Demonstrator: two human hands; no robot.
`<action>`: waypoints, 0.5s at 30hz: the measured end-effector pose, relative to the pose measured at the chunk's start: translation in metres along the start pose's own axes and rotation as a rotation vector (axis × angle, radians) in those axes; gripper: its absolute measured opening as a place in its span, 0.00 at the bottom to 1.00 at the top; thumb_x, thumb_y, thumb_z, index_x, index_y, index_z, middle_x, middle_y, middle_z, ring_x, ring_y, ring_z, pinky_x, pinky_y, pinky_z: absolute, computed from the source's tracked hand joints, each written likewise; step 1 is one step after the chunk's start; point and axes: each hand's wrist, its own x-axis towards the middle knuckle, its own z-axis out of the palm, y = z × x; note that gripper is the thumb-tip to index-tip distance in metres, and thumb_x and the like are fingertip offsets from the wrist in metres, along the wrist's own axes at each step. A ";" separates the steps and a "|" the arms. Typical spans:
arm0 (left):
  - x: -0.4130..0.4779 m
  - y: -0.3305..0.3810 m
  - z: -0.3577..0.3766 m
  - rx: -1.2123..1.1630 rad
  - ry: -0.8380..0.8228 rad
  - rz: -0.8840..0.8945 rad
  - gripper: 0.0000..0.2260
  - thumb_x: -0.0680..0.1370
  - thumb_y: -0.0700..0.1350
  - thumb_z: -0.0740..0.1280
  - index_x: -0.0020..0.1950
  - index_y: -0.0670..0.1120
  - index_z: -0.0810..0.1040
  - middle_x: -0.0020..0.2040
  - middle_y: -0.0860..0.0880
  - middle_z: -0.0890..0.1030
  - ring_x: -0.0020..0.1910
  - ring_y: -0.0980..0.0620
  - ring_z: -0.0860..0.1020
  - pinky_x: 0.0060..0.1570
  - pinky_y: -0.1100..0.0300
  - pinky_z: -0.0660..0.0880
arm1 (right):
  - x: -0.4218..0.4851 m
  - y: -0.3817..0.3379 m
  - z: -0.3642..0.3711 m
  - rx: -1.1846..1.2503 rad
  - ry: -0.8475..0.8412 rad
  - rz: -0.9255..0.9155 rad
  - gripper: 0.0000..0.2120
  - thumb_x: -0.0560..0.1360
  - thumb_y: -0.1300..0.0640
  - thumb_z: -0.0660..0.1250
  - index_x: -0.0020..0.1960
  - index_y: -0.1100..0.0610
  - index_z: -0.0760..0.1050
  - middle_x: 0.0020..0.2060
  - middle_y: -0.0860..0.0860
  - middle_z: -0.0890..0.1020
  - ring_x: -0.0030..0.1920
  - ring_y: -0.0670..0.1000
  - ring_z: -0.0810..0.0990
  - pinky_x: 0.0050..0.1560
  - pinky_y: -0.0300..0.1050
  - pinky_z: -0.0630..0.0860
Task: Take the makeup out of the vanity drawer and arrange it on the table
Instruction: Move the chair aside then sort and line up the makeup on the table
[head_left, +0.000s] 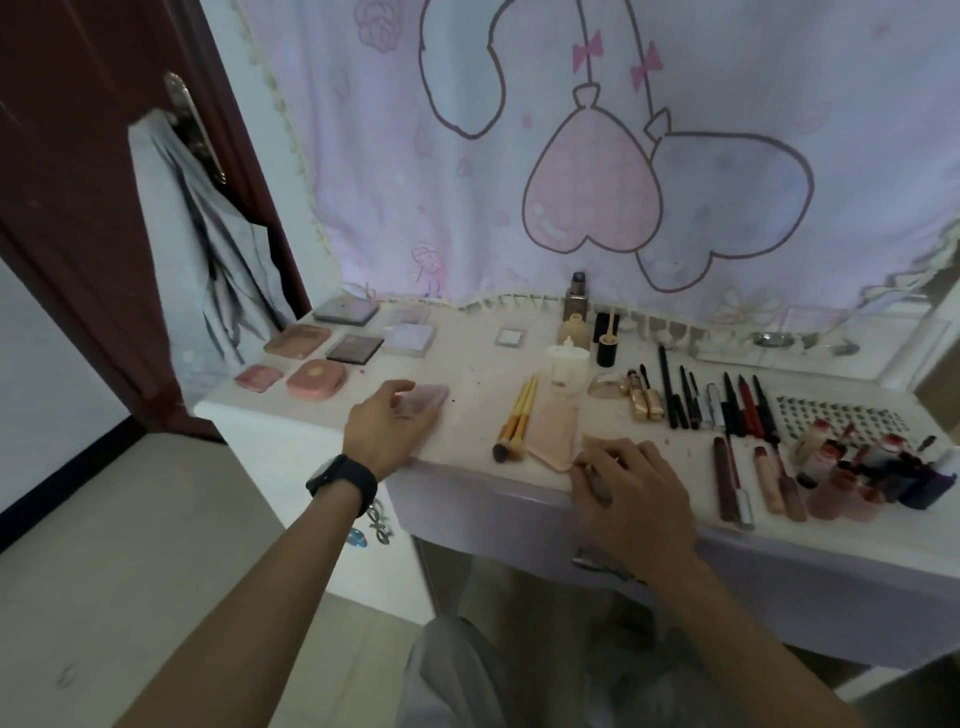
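Note:
My left hand (387, 428) grips a pale pink compact (423, 401) on the vanity table (467, 415), left of centre. My right hand (628, 501) rests at the table's front edge with its fingers curled round a small dark stick-like item (597, 486), just above the shut drawer front (493, 519). Beside that hand lie a pink sponge pad (553, 431) and yellow-handled brushes (517, 421). Several palettes and compacts (332, 353) sit in rows at the far left.
Bottles (576, 312) stand at the back centre. Pencils and mascaras (696, 400) lie in a row to the right, with lipsticks (753, 483) and small jars (872, 473) at the right front. A cartoon curtain (571, 156) hangs behind. A dark door (78, 182) stands left.

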 end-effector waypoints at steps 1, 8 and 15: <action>-0.011 0.005 -0.003 -0.124 -0.015 0.017 0.24 0.73 0.61 0.73 0.65 0.54 0.76 0.56 0.51 0.82 0.53 0.54 0.80 0.54 0.57 0.77 | 0.001 -0.001 -0.002 0.004 -0.008 0.004 0.07 0.77 0.48 0.66 0.48 0.52 0.79 0.47 0.48 0.81 0.44 0.49 0.73 0.41 0.42 0.73; -0.070 0.042 0.008 -0.276 -0.126 0.338 0.29 0.66 0.58 0.77 0.65 0.58 0.71 0.55 0.58 0.82 0.55 0.63 0.78 0.50 0.66 0.75 | 0.018 -0.024 -0.036 0.478 -0.182 0.383 0.05 0.78 0.42 0.65 0.50 0.41 0.78 0.41 0.36 0.81 0.44 0.40 0.78 0.41 0.33 0.72; -0.086 0.067 0.024 -0.094 -0.250 0.567 0.32 0.67 0.59 0.73 0.67 0.62 0.64 0.60 0.60 0.78 0.56 0.67 0.70 0.49 0.79 0.65 | 0.025 -0.035 -0.061 1.080 -0.332 0.767 0.10 0.77 0.50 0.72 0.57 0.50 0.82 0.41 0.49 0.87 0.36 0.49 0.85 0.33 0.36 0.78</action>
